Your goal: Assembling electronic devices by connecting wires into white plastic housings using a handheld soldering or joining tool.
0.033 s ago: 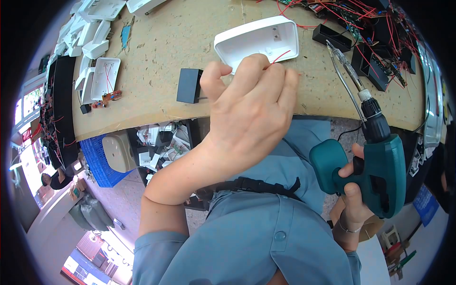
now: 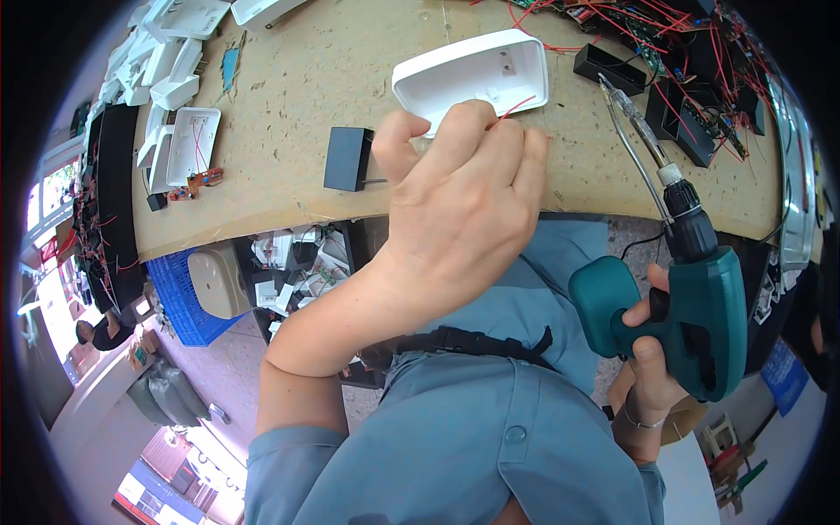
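Observation:
My left hand reaches over the near edge of the bench with its fingers curled downward. What the fingertips hold, if anything, is hidden beneath the hand. Just beyond them lies a white plastic housing, its hollow side showing, with a red wire rising by the fingers. A black box sits left of the hand, a dark lead running from it toward the palm. At the right, my right hand grips a green soldering gun, forefinger at its trigger. Its metal tip and thin feed tube point away over the bench.
Black open boxes and tangled red wires with circuit boards crowd the far right. White housings pile up at the far left, near a small wired board. Below the bench edge are a filled bin and a blue crate.

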`<state>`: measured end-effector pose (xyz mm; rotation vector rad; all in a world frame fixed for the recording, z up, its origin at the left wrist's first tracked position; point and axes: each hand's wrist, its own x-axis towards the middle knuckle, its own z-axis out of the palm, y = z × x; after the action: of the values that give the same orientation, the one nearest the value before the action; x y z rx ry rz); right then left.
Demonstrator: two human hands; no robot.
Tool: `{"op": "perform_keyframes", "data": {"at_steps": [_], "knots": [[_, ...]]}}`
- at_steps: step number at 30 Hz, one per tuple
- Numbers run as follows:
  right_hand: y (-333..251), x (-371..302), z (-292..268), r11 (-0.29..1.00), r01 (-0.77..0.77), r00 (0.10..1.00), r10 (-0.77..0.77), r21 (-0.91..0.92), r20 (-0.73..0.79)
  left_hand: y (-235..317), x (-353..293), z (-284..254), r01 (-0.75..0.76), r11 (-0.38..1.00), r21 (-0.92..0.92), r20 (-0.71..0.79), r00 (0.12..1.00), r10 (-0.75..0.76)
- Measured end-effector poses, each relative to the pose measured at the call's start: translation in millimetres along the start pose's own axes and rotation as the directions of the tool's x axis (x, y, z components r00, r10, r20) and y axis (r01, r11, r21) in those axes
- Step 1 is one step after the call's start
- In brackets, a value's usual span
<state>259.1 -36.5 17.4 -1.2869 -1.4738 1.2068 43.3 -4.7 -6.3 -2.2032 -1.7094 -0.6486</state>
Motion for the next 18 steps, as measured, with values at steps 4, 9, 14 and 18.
{"op": "perform_keyframes", "data": {"at_steps": [4,9,14,18], "knots": [[1.7,0.5,-1.5,1.000,0.016,1.000,-0.016,0.004,-0.007,3.6,4.2,-5.0,-0.035,0.999,0.001,0.155,0.987,0.034],[0.6,3.2,-2.5,1.000,0.024,0.999,-0.024,0.007,-0.028,0.0,5.0,0.1,-0.059,0.955,-0.291,0.060,0.995,0.080],[1.6,5.8,-3.8,0.999,0.053,0.998,-0.053,-0.006,-0.036,-1.9,3.9,13.2,0.058,0.783,-0.619,-0.119,0.979,-0.166],[2.5,5.5,-2.8,0.998,0.061,0.997,-0.061,-0.013,-0.042,-20.0,9.8,18.9,-0.022,0.983,-0.182,-0.286,0.958,-0.032]]}}
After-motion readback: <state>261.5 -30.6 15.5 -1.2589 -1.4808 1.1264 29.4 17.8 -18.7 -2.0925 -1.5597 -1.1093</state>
